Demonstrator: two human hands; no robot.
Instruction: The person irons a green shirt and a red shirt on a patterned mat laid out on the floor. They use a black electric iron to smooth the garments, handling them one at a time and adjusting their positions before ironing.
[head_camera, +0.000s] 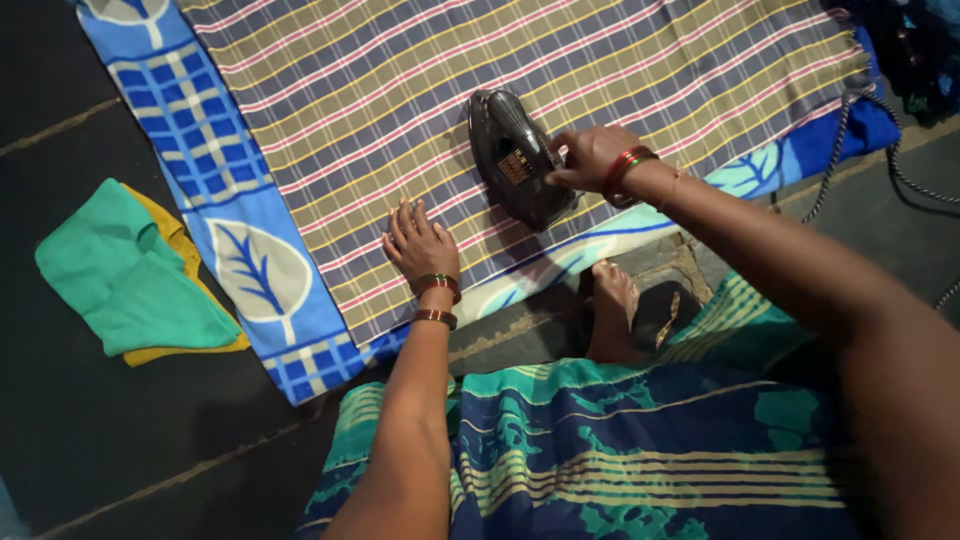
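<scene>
A dark electric iron (515, 160) rests on a checked cloth (400, 90) with purple, yellow and pink lines, spread over a blue sheet (240, 260) printed with leaves. My right hand (592, 155), with red and green bangles at the wrist, is closed on the iron's handle end. My left hand (418, 245) lies flat, fingers spread, on the checked cloth just left of and below the iron.
A folded green cloth (125, 275) over a yellow one (190, 345) lies on the dark floor at left. The iron's braided cord (850, 130) runs off to the right. My foot (612, 310) and blue-green patterned garment (620, 450) fill the lower frame.
</scene>
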